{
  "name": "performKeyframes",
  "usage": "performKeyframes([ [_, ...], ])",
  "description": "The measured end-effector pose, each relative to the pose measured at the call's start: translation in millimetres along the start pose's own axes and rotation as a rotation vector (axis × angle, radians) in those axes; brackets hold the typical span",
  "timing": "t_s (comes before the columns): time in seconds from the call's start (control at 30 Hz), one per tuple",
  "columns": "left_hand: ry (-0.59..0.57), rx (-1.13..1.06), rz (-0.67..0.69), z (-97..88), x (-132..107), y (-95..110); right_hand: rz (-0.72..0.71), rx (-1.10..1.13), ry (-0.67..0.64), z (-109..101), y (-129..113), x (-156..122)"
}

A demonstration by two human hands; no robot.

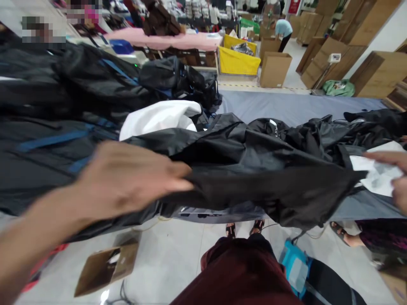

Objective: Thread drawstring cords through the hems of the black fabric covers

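My left hand [127, 176], blurred by motion, pinches the edge of a black fabric piece [254, 182] between thumb and fingers. The thin, slightly shiny cloth stretches to the right across the table's front edge, with folds and a dark hollow behind its near edge. At the right border my right hand [396, 173] is partly cut off and blurred. Its forefinger points left, apart from the thumb, just beyond the cloth's right corner and over a white sheet [378, 169]. Behind the cloth, close to my left hand, rises a white piece [159, 116].
Black backpacks [111, 76] with blue trim pile up at the left. More black fabric [318, 131] lies on the grey table cover [270, 103]. A cardboard box [104, 267] and a blue-and-black bag [297, 267] are on the floor. Another person's leg [349, 239] shows at right.
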State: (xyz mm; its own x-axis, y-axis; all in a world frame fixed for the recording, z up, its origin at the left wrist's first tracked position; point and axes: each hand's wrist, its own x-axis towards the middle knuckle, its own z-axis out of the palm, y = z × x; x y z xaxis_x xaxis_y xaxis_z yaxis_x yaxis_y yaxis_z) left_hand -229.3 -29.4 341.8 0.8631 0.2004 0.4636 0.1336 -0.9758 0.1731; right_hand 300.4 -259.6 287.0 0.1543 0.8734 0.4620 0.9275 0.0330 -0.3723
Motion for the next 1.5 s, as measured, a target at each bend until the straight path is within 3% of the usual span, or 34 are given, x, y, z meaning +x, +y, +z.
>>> performKeyframes([
  [0.07, -0.097, 0.061, 0.193, 35.5, -3.8, 17.9, -0.171, 0.075, -0.179, 41.1, -61.3, -33.4],
  [0.17, -0.113, 0.137, 0.327, 79.9, -18.6, 49.7, -0.328, 0.149, -0.319, 111.8, -147.9, -84.4],
  [0.23, -0.121, 0.124, 0.355, 97.3, -32.8, 68.5, -0.336, 0.227, -0.365, 146.9, -186.7, -112.2],
  [0.3, -0.137, 0.092, 0.357, 107.8, -47.3, 83.1, -0.328, 0.282, -0.353, 166.7, -205.7, -133.2],
  [0.4, -0.13, 0.049, 0.32, 119.6, -68.6, 98.3, -0.405, 0.298, -0.275, 174.3, -207.3, -155.1],
  [0.47, -0.112, 0.042, 0.228, 128.0, -85.9, 104.6, -0.443, 0.291, -0.232, 172.1, -199.8, -167.3],
  [0.6, -0.117, 0.009, -0.118, 142.6, -134.7, 113.7, -0.389, 0.326, -0.188, 162.1, -178.7, -195.2],
  [0.7, -0.063, -0.146, -0.4, 148.6, -170.7, 126.4, -0.296, 0.4, -0.189, 153.7, -163.5, -216.8],
  [0.77, -0.037, -0.251, -0.473, 151.0, -185.0, 138.7, -0.229, 0.45, -0.198, 148.5, -156.2, -228.5],
  [0.87, -0.075, -0.328, -0.426, 154.5, -191.3, 156.0, -0.179, 0.505, -0.185, 140.1, -150.0, -240.3],
  [1.03, -0.185, -0.258, -0.172, 162.6, -185.2, 168.4, -0.204, 0.527, -0.226, 120.1, -147.6, -250.9],
  [1.17, -0.168, -0.14, 0.043, 170.9, -177.1, 170.4, -0.22, 0.487, -0.325, 109.0, -152.2, -264.3],
  [1.27, -0.141, -0.067, 0.134, 175.8, -175.3, 168.7, -0.2, 0.428, -0.331, 110.4, -158.4, -277.7],
  [1.43, -0.113, -0.049, 0.172, 181.1, -185.0, 161.7, -0.073, 0.381, -0.275, 124.9, -176.4, -286.8],
  [1.5, -0.136, -0.061, 0.182, 183.1, -188.7, 160.4, -0.116, 0.378, -0.276, 132.5, -185.0, -284.7],
])
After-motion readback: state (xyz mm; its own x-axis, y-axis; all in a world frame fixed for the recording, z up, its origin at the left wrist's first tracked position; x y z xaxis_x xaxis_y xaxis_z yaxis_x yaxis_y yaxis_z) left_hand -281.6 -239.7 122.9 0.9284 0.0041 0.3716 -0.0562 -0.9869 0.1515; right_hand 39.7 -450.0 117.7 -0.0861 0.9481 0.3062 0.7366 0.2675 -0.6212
